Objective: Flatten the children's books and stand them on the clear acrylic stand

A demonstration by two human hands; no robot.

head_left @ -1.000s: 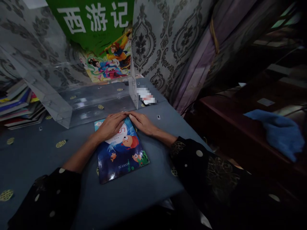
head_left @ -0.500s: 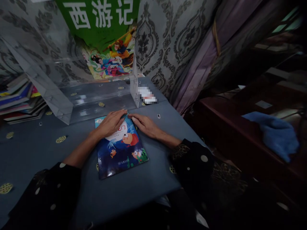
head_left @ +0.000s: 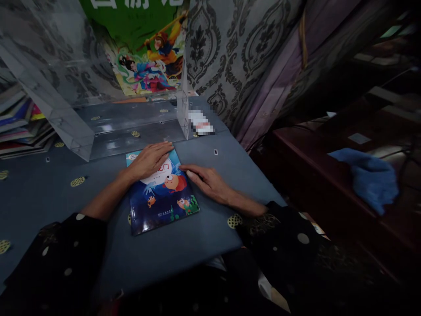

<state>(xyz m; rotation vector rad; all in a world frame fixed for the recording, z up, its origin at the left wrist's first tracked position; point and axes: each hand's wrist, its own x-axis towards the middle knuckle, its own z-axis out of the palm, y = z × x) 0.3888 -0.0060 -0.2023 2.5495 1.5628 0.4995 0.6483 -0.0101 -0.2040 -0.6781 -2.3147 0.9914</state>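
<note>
A blue picture book (head_left: 149, 213) with orange cartoon fish on its cover lies closed on the table. My left hand (head_left: 149, 160) rests flat across the upper part of the cover, fingers stretched out, covering part of the title. Beside the book's right edge is my right hand (head_left: 210, 181), its fingers extended and its index fingertip at the edge of the cover. The right palm is over the tablecloth, and nothing is held in it.
A clear acrylic stand (head_left: 70, 131) is behind the book, with a green illustrated book (head_left: 148, 52) upright in it. Stacked books (head_left: 19, 123) sit at the left. The grey-blue tablecloth (head_left: 210, 237) has yellow motifs. A blue cloth (head_left: 371, 177) lies on a dark red surface (head_left: 305, 153) at right.
My right hand has slid down along the book's right edge, toward me. The left hand stays flat on the cover. The view has shifted slightly.
</note>
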